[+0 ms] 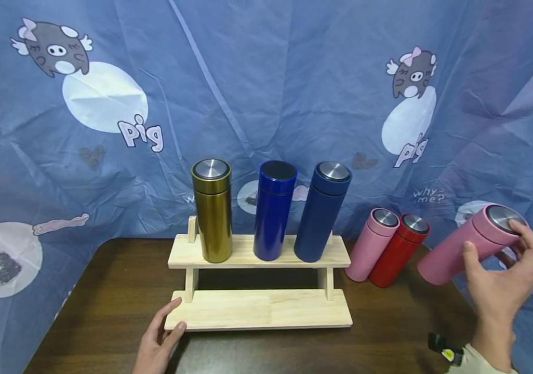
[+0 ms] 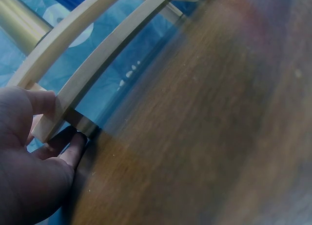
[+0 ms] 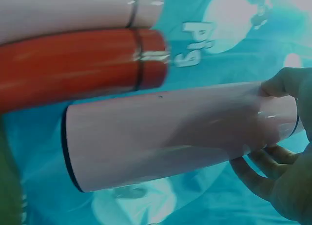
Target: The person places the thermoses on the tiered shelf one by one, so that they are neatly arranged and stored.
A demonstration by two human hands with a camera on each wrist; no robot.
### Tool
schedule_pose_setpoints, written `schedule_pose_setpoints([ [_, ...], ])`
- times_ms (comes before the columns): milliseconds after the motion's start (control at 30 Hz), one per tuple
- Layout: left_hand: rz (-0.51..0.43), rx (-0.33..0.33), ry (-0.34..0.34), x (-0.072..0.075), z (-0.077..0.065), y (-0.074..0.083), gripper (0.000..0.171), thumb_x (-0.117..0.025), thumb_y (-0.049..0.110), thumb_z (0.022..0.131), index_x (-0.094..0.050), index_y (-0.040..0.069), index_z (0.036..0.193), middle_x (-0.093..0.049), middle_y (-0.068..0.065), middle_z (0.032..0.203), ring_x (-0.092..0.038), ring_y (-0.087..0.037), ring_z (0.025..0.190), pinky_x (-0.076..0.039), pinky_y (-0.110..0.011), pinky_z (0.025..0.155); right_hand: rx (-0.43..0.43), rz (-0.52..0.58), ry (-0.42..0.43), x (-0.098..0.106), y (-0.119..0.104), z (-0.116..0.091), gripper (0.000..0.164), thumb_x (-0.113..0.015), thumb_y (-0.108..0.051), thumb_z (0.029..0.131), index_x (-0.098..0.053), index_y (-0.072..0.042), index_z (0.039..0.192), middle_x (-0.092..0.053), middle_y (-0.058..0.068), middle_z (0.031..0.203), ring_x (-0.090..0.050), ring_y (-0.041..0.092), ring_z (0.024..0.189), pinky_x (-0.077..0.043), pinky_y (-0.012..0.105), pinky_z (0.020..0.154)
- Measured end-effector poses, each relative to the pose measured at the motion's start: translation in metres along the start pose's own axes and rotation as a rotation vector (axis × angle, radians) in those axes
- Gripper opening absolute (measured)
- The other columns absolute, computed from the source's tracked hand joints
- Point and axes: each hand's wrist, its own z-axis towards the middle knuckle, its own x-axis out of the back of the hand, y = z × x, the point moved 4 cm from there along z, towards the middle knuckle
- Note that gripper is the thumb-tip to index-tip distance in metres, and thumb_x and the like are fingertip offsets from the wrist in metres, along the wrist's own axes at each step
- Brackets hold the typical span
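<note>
At the right in the head view, my right hand (image 1: 505,275) grips a pink thermos bottle (image 1: 463,249) around its upper part, with a finger on the silver-topped lid. The bottle leans, and its dark-rimmed base (image 3: 73,149) shows in the right wrist view. My left hand (image 1: 156,337) holds the left end of a two-tier wooden rack (image 1: 266,309) at the lower shelf, thumb and fingers pinching the board (image 2: 87,78). On the upper shelf stand a gold bottle (image 1: 215,223), a glossy blue bottle (image 1: 273,218) and a matte navy bottle (image 1: 320,218).
Right of the rack, another pink bottle (image 1: 371,246) and a red bottle (image 1: 397,254) stand side by side on the brown wooden table (image 1: 107,291). Blue cloth (image 1: 248,78) with pig prints hangs behind and along the sides. A dark strap (image 1: 444,350) circles the right wrist.
</note>
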Motion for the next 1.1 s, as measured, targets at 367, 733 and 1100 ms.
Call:
schedule_pose_setpoints([
  [367,-0.077,-0.113,0.012,0.001,0.003,-0.011,0.052,-0.072,0.002,0.106,-0.055,-0.006,0.154,-0.053,-0.031,0.158,-0.057,0.012,0.116,-0.049,-0.007,0.093,0.015,0.115,-0.125,0.017,-0.053,-0.003,0.078,-0.086,0.003,0.086,-0.055,-0.004,0.157,-0.064,-0.014,0.138,-0.065,0.005,0.118,-0.052,0.012,0.094],
  [733,-0.136,-0.177,-0.002,0.005,0.016,-0.054,0.051,-0.075,0.004,0.105,-0.063,0.01,0.154,-0.061,0.001,0.153,-0.059,0.006,0.123,-0.049,-0.008,0.096,-0.003,0.274,-0.16,0.02,-0.086,-0.014,0.081,-0.083,0.017,0.082,-0.053,0.003,0.156,-0.071,0.001,0.135,-0.068,0.013,0.114,-0.052,0.017,0.093],
  [1100,-0.046,-0.029,-0.013,0.006,0.017,-0.052,0.057,-0.078,0.018,0.107,-0.056,0.009,0.159,-0.056,0.004,0.158,-0.057,0.01,0.126,-0.049,-0.01,0.099,0.055,0.378,-0.243,0.01,-0.108,-0.026,0.088,-0.079,0.028,0.075,-0.049,0.009,0.155,-0.07,0.001,0.137,-0.067,0.014,0.117,-0.051,0.015,0.095],
])
